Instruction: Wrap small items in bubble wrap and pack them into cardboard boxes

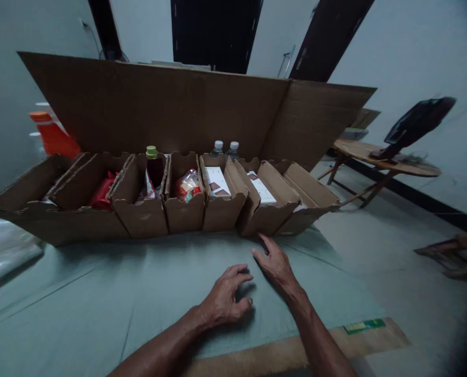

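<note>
Both forearms enter from the bottom edge. Left hand (225,299) rests on the pale green sheet (99,293), fingers curled under and holding nothing, well short of the row of cardboard bins (182,212). Right hand (274,262) lies flat on the sheet, fingers spread and empty, fingertips just in front of the bin holding a white box (261,188); contact with that bin cannot be confirmed. The two hands sit near each other, not touching.

Bin contents, going left from the white-box bin: a white card with brown patches (217,181); a clear packet with red and yellow inside (188,184); a dark bottle with a green cap (152,166), upright; a red packet (102,191). Behind the card bin stand two clear bottles with white caps (225,148).

A large cardboard flap (170,104) rises behind the bins. Left of the flap, an orange bottle (52,135). Right of the bins, a round wooden table (382,157).
</note>
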A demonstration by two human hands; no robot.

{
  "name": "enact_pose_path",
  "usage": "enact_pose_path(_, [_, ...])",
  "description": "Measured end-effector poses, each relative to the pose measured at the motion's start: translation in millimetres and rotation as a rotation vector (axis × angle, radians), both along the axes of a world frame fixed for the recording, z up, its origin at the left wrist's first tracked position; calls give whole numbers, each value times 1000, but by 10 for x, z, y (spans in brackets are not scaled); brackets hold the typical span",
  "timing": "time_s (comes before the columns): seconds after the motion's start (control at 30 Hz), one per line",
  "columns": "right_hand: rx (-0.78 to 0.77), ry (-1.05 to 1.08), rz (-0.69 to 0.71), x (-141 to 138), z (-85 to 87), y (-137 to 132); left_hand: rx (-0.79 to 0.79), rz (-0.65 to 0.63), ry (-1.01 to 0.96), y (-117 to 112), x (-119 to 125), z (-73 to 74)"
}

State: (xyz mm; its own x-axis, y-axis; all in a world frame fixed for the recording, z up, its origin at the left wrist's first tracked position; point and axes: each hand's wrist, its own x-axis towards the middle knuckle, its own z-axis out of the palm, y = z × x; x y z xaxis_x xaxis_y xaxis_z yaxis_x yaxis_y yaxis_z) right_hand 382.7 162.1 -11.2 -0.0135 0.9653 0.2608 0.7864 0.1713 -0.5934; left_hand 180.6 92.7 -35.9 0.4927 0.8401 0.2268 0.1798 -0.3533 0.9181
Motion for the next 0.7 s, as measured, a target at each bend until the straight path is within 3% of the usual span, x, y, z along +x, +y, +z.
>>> enact_pose_path(0.17, [3,-48,25,37,-25,40,22,11,7,14,19,13])
enact_pose_path(0.27, [20,-48,53,-6,93,-23,31,20,11,10,25,32])
enact_pose_path(0.33, [51,-18,86,-133,301,-68,52,16,16,-1,23,39])
enact_pose_path(0.43, [89,42,135,-487,747,-38,82,20,13,-17,19,30])
enact_pose_path(0.53, [58,-108,141,-899,1151,177,93,28,8,-7,33,-1])
enact_pose_path(0.6, [8,-294,102,-1113,1320,358,92,36,7,15,55,-14])
enact_pose_path(0.7, [-16,-417,47,-1293,1433,471,81,87,11,15,59,16])
